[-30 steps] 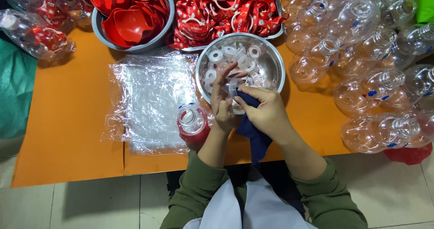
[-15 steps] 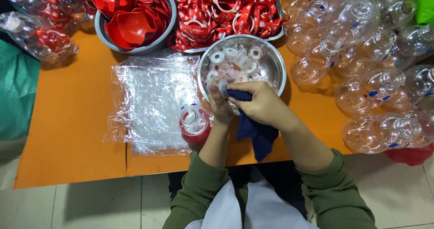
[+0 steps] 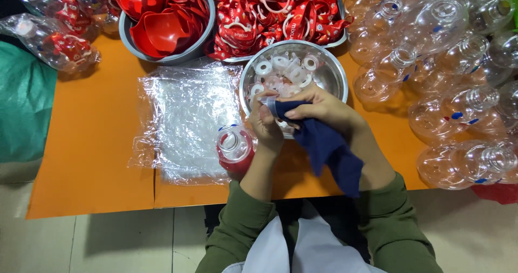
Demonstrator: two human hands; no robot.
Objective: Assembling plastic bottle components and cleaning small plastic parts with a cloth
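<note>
Head view: both hands meet over the steel bowl (image 3: pixel 334 76) on the orange tabletop (image 3: pixel 81 143). Right hand (image 3: pixel 324 108) fingers pinch a navy cloth (image 3: pixel 329 149); left hand (image 3: pixel 265 127) fingers grip a small clear cap (image 3: pixel 269 107). Pale tiled floor (image 3: pixel 108 240) lies near.

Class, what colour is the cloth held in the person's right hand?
Dark navy blue cloth, seen in the head view.
</note>
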